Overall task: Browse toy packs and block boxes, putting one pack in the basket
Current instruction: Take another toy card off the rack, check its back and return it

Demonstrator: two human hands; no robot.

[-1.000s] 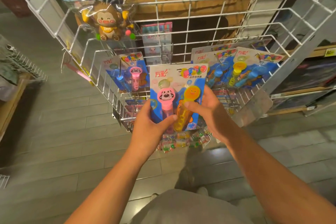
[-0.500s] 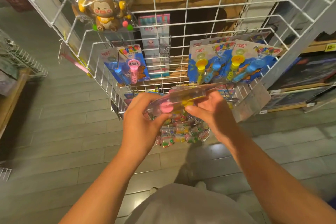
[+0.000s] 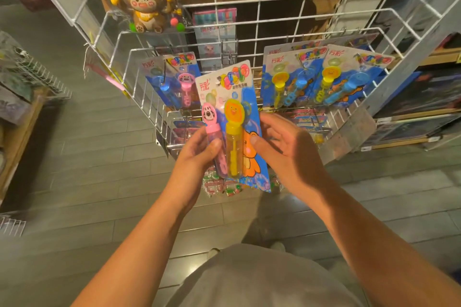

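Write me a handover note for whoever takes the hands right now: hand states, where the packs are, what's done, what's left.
Left hand: grips the bubble wand pack at its lower left, thumb over the pink wand's blister.
Right hand: holds the pack's right edge, thumb on the card front.
Pack: held front-up, off its hook, before the white wire rack.
Other bubble wand packs hang on hooks at left and at right; a bagged monkey toy hangs above.
Done: one pack taken down and looked over.
Left: put a pack in the basket, which is not in view; browse the block boxes, none identifiable here.
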